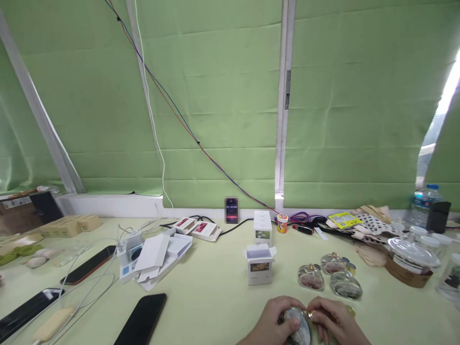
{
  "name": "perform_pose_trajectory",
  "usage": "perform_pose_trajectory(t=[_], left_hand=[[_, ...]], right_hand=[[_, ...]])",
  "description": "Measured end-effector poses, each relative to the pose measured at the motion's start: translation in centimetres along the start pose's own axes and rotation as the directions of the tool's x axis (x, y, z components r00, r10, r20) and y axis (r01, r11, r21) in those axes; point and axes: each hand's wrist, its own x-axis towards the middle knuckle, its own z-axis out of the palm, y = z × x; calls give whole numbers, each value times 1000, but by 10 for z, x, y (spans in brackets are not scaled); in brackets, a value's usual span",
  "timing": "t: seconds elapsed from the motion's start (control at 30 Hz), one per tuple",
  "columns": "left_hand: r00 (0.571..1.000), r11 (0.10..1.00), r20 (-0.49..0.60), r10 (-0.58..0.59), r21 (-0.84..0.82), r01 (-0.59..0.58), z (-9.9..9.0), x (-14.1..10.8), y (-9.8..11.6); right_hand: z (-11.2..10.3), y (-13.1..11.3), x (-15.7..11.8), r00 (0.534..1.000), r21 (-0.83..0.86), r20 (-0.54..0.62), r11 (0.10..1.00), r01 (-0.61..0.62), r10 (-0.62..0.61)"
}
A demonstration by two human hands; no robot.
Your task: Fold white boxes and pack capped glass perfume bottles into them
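Near the bottom edge, my left hand [273,322] is wrapped round a clear, rounded glass perfume bottle [301,327], which lies tilted in it. My right hand [334,320] pinches the bottle's gold neck; its fingertips hide the detail there. Beyond the hands are several similar bottles, among them a left one [311,278], a rear one [332,264] and a right one [346,285]. Small gold and silver caps [350,266] stand between them. Something yellowish [350,311] shows partly behind my right hand. A small white box [260,269] with open flaps stands ahead of my left hand.
Closed white boxes [263,224] stand behind the open one, with a small tub [282,224] beside them. At left lie unfolded cartons [158,256], phones [142,318] and white cables [102,282]. A lidded bowl [411,268] and a water bottle [427,203] are at right.
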Motion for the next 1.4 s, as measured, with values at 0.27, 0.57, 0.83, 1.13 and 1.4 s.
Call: perform_pose_trajectory(t=[0.27,0.57,0.83,1.13,1.4], left_hand=[[1000,1000,-1,14,17,-14,0,0,3],[997,991,-45,-61,-122,56,3,-1,-10],[998,994,-41,-49,-98,45,2,0,-7],[1000,1000,-22,-21,-19,21,0,1,4],[1000,1000,-7,9,27,-9,0,2,7]], right_hand=[[1,4,1,999,-34,31,999,-16,17],[-8,-13,0,995,-112,2,988,102,-103],[-18,-39,-3,969,-248,38,937,245,-243],[-8,-20,-2,989,-105,-12,984,146,-148],[-2,-7,0,999,-59,35,998,-9,12]])
